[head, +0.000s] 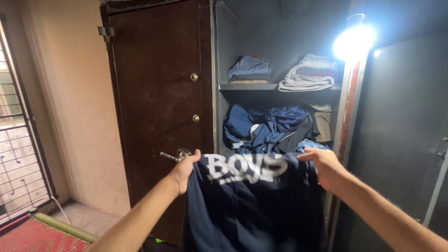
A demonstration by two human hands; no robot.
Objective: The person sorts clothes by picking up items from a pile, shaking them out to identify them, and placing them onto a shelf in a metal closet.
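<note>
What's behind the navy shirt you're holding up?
Behind the navy shirt, held by the left hand and right hand, is the open wardrobe. A heap of blue clothes shows above the shirt; everything lower is covered.

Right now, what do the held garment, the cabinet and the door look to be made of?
Dark navy garment: soft knit fabric, matte, hanging limp from the left hand and right hand. Cabinet: likely painted grey metal, with thin flat panels and shelf edge. Door: probably dark brown varnished wood, faintly glossy and scuffed.
</note>
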